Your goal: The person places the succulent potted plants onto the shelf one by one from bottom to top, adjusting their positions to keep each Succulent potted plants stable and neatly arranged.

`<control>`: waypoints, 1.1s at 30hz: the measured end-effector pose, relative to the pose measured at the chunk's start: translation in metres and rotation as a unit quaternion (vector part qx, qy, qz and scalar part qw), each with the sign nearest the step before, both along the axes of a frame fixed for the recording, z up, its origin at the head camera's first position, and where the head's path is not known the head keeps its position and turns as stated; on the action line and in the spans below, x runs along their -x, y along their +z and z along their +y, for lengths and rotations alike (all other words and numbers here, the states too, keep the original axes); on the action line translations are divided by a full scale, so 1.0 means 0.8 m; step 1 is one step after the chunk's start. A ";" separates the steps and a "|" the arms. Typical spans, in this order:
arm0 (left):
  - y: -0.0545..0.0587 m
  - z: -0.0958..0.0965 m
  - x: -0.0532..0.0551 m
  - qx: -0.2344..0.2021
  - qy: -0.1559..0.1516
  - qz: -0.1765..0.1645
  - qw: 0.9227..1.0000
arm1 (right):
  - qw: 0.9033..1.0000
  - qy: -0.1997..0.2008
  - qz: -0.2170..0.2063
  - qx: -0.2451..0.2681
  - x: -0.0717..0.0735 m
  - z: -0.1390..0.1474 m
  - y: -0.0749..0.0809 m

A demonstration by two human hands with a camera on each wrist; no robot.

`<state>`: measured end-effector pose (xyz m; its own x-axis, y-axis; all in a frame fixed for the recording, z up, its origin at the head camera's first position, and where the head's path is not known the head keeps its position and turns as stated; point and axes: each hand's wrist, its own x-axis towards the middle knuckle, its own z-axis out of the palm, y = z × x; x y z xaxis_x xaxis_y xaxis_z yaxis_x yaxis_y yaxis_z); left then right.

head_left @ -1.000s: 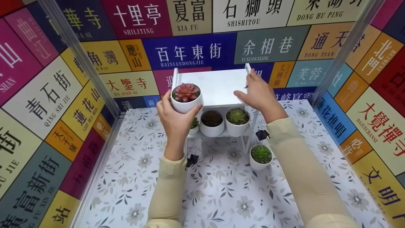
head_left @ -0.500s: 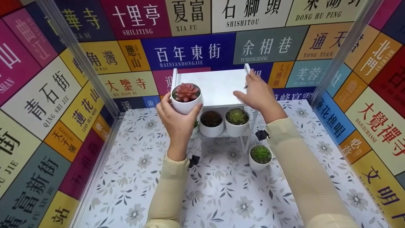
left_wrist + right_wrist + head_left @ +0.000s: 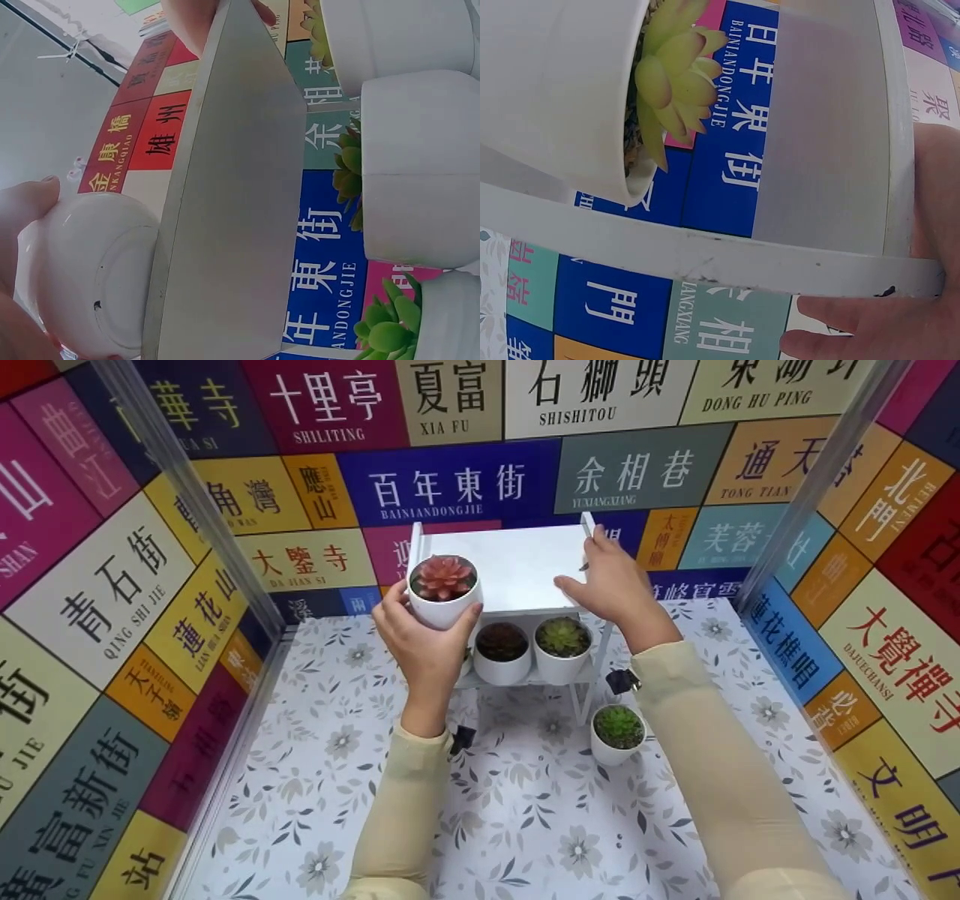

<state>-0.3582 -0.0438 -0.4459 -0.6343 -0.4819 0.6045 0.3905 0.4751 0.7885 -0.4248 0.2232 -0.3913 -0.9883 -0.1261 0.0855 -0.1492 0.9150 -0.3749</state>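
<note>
My left hand (image 3: 424, 645) holds a white pot with a red succulent (image 3: 445, 579), thumb and fingers round its sides. The pot is upright at the front left edge of the white two-tier shelf (image 3: 517, 566). In the left wrist view the pot's white base (image 3: 97, 274) is close to the upper board (image 3: 225, 202); whether they touch I cannot tell. My right hand (image 3: 619, 585) grips the shelf's right side, thumb on the upper board. Its fingers (image 3: 840, 337) lie outside the side frame (image 3: 705, 259) in the right wrist view.
On the lower tier stand a dark reddish succulent pot (image 3: 502, 652), a light green one (image 3: 562, 649) and another green one (image 3: 394, 315), mostly hidden in the head view. A small green potted succulent (image 3: 619, 733) stands on the floral tabletop (image 3: 525, 810) at the right front.
My left hand has shifted slightly right with the red succulent pot. My right hand stays on the shelf's right side.
</note>
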 end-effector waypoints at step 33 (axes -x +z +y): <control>-0.005 0.004 0.001 0.017 -0.002 0.010 1.000 | 1.000 0.000 0.007 -0.001 0.000 0.002 -0.002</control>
<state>-0.3589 -0.0409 -0.4501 -0.6240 -0.4583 0.6330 0.4077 0.5001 0.7640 -0.4245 0.2247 -0.3926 -0.9868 -0.1272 0.0999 -0.1555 0.9154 -0.3714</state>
